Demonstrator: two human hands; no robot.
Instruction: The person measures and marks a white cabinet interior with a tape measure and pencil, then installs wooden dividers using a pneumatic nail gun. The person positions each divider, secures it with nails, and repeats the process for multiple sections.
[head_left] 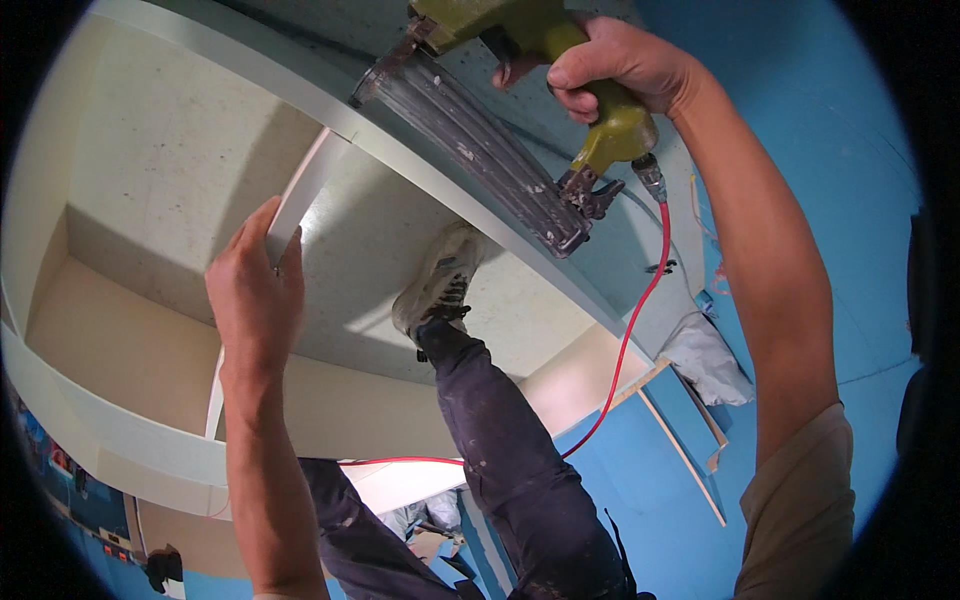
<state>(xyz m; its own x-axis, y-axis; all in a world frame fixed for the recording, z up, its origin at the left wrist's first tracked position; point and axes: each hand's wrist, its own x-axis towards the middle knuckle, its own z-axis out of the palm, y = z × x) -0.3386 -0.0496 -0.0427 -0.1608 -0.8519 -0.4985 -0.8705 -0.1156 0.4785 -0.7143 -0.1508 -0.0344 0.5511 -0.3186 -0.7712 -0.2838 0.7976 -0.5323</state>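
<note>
My right hand [635,65] is closed around the grip of an olive-green nail gun [622,130] at the upper right. Its long grey magazine [475,150] slants over the far rail [575,280] of a pale cabinet frame. The gun's front end is close to where a divider board [308,185] meets that rail; whether they touch, I cannot tell. My left hand [258,295] grips the divider's upper edge, thumb on one side and fingers on the other. The hand and forearm hide part of the board.
A red air hose [640,310] runs from the gun past my legs. My shoe [442,280] is inside the frame. A crumpled pale bag [705,355] and thin wood strips [680,450] lie on the blue floor covering [850,300] to the right. Tools are at the lower left.
</note>
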